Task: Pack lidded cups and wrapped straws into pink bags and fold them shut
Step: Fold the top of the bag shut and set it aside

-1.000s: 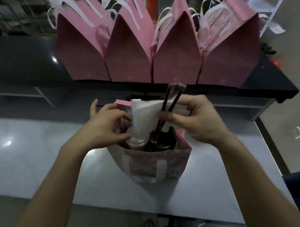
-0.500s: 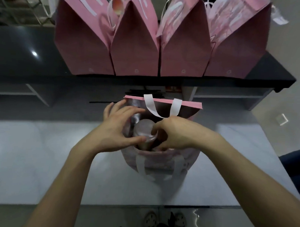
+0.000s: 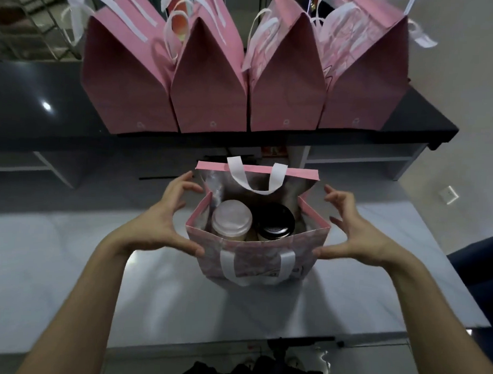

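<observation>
An open pink bag (image 3: 254, 257) with white handles stands on the grey table (image 3: 69, 264). Inside it sit two cups side by side: one with a clear lid (image 3: 231, 217) on the left, one with a black lid (image 3: 275, 222) on the right. A wrapped straw (image 3: 216, 190) leans in the bag's far left corner. My left hand (image 3: 166, 220) is spread against the bag's left side, thumb touching the front corner. My right hand (image 3: 350, 229) is spread at the right side, thumb near the front right corner. Neither hand holds anything.
Several folded pink bags (image 3: 212, 82) stand in a row on a dark counter (image 3: 33, 104) behind the table. A shelf (image 3: 361, 157) runs under that counter. The table's near edge is at the bottom; a dark seat (image 3: 480, 259) shows at the right.
My hands were inside the bag with the straws and cups. Now both have come out and spread to the bag's left and right sides, leaving the cups uncovered.
</observation>
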Tool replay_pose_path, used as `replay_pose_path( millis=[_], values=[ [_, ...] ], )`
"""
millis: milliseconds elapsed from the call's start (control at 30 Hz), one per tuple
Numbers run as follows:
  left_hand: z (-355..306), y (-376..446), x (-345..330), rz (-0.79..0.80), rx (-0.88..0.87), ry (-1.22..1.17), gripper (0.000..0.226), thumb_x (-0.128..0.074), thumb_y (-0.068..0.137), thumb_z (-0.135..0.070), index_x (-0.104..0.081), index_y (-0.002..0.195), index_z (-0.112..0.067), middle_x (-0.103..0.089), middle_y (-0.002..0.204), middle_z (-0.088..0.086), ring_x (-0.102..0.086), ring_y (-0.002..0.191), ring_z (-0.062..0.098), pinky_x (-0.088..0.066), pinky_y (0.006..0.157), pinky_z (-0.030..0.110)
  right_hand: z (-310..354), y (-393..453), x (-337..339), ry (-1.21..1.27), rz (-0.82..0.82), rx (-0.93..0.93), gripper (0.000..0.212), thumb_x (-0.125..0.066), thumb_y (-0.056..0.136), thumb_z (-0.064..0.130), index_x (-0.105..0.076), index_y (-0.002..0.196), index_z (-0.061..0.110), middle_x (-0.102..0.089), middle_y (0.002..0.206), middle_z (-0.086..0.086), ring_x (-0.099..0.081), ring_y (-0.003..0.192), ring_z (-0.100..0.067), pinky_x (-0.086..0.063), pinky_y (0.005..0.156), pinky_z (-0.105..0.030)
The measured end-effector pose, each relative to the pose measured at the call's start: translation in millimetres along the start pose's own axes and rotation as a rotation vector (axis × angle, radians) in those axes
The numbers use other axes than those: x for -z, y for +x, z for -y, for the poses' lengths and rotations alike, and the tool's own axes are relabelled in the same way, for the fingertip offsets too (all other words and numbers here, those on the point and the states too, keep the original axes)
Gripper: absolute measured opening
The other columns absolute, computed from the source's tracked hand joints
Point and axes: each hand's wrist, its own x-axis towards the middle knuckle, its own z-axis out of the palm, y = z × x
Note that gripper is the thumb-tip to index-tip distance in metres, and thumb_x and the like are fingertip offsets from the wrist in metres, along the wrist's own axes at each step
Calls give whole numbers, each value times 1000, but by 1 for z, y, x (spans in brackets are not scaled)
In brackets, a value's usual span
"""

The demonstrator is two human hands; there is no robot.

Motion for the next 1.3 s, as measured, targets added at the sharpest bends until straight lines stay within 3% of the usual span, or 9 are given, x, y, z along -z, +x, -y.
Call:
replay_pose_path(
  millis=[167,333,500,567,700,833,1000,1200,1300],
  values=[
    [3,34,4,5,-32,-179,86,-104,55,-37,-60,129,-37,-15,169,-39,-36,158,9,-46,122,50,5,38,9,45,14,-37,134,-102,47,66,-17,148,42,-16,170,18,-17,159,-9,-26,134,-50],
    [9,46,4,-172,-42,-307,69,-106,58,-39,-68,115,-28,-61,149,-18,-63,136,12,-58,107,40,-1,55,16,77,-38,-43,156,-105,54,57,5,164,56,-31,165,10,-28,156,-11,-25,130,-42],
    [16,49,-2,-359,-37,-225,69,-105,61,-35,-66,116,-19,-77,122,-5,-75,117,16,-62,103,41,2,61,16,-47,-177,-7,87,-95,62,51,-62,142,36,-63,140,15,-58,136,-12,-47,121,-51],
    [18,49,-5,-413,-43,-200,71,-103,60,-31,-57,113,-20,-77,117,-5,-75,114,14,-61,102,37,4,59,11,-90,-226,26,73,-90,65,53,-69,131,33,-69,131,17,-63,130,-10,-50,118,-49],
    [17,51,-10,-442,-53,-85,59,-97,74,-29,-58,117,-40,-76,111,-10,-72,114,10,-59,104,38,5,55,3,-135,-278,75,73,-89,75,48,-59,141,42,-69,134,12,-63,133,-15,-50,118,-48],
    [16,55,-14,-450,-83,-53,43,-90,85,-7,-59,104,-30,-75,116,-13,-71,117,12,-61,104,45,3,57,-6,-250,-318,117,73,-89,88,29,-36,134,51,-64,135,6,-63,129,-23,-55,109,-53],
    [13,57,-17,-454,-88,-20,42,-85,88,-3,-55,101,-30,-77,118,-14,-69,120,11,-61,104,43,4,54,-11,-342,-334,117,62,-85,92,24,-37,121,49,-59,134,8,-61,129,-23,-58,105,-57],
    [7,53,-17,-442,-110,121,48,-85,90,-21,-47,106,-45,-75,117,-20,-67,121,9,-62,98,39,8,49,-8,-308,-333,184,52,-74,85,74,-47,118,45,-61,129,16,-58,123,-13,-53,99,-35],
    [5,51,-15,-411,-142,241,35,-81,88,-36,-49,101,-45,-73,119,-22,-67,118,12,-63,97,46,12,52,-10,-310,-363,166,45,-71,85,72,-50,112,43,-67,126,14,-62,118,-12,-54,95,-33]
  ],
)
